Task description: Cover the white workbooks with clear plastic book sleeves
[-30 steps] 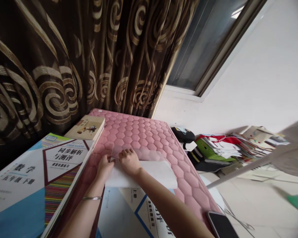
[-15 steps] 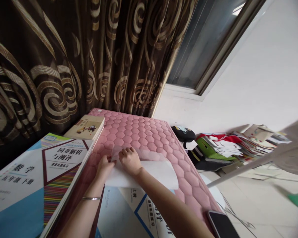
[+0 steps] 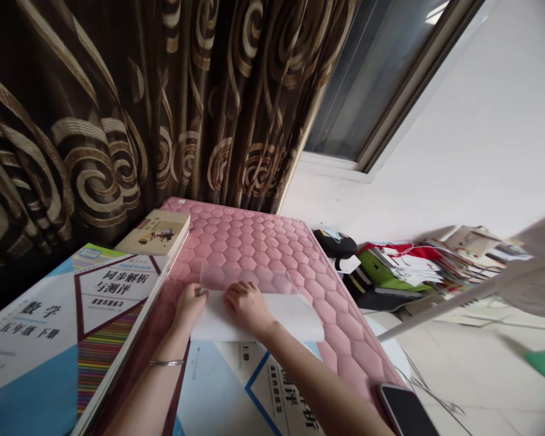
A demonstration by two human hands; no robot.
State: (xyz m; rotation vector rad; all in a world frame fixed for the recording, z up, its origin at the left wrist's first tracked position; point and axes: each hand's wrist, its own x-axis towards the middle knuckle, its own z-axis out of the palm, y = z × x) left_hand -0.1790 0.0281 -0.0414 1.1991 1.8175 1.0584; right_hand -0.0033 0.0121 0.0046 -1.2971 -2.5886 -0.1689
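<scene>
A clear plastic film (image 3: 249, 280) with a white backing sheet (image 3: 295, 318) lies on the pink quilted pad (image 3: 254, 242). My left hand (image 3: 188, 306) pinches the film's left corner with closed fingers. My right hand (image 3: 247, 306) rests flat on the white sheet beside it, fingers spread towards the film's near edge. The film stands peeled a little away from the white sheet at the far side. A blue and white book (image 3: 245, 393) lies under my forearms, partly covered by the white sheet.
A large textbook (image 3: 63, 321) lies at the left, a small tan book (image 3: 157, 231) beyond it. A black phone (image 3: 406, 412) sits at the pad's near right corner. Dark patterned curtains (image 3: 140, 103) hang behind. A heap of books and papers (image 3: 418, 269) lies on the floor at right.
My right hand has slid back towards me, off the film's edge onto the white sheet. More of the clear film now shows beyond the white sheet. My left hand stays at the left corner.
</scene>
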